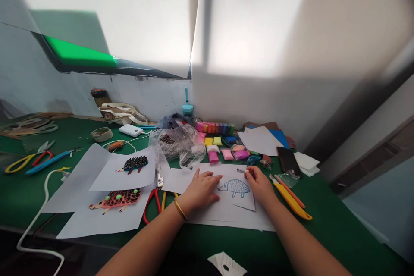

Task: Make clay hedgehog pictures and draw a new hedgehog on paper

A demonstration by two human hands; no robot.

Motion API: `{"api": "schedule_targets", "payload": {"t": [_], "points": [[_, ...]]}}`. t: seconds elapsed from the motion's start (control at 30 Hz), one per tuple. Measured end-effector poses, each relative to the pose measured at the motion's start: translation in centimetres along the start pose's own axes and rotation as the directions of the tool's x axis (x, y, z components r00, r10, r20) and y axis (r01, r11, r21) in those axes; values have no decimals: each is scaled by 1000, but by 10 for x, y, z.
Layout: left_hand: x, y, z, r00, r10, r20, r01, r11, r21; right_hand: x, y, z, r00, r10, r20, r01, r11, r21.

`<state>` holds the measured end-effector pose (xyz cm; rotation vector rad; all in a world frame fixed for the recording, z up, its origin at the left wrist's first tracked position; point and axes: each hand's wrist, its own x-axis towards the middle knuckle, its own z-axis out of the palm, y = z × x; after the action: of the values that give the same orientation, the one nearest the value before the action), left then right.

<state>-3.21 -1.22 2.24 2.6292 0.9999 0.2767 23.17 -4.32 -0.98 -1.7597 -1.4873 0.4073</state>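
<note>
A sheet of white paper (pixel 244 202) with a blue-outlined hedgehog drawing (pixel 237 186) lies on other white sheets in front of me. My left hand (pixel 202 187) rests flat on the paper to the left of the drawing, fingers spread and holding nothing. My right hand (pixel 258 184) is at the paper's right edge, its thumb and fingers pinched together. From its fingertips a small, slim, dark-and-light thing (pixel 241 170) pokes out to the left; its kind is too small to tell.
At left, sheets carry a black hedgehog (pixel 136 163) and a pink one (pixel 121 198). Red-handled scissors (pixel 157 202) lie beside my left wrist. Clay packets (pixel 213 156) sit behind the paper. A yellow cutter (pixel 293 200) and a phone (pixel 289 161) are at right.
</note>
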Motion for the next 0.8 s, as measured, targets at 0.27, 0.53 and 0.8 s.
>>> {"api": "schedule_targets", "payload": {"t": [0.27,0.53,0.8], "points": [[-8,-6,5,999,-50,0,50,997,-54,2,9,6,1000,-10,-2,10,993,121],[-1,-14,2,997,-58,50,61,997,-56,9,15,8,998,25,-54,-19,993,112],[-3,8,-2,960,7,-280,-27,997,-68,-12,-17,3,964,-256,-74,263,960,93]]}}
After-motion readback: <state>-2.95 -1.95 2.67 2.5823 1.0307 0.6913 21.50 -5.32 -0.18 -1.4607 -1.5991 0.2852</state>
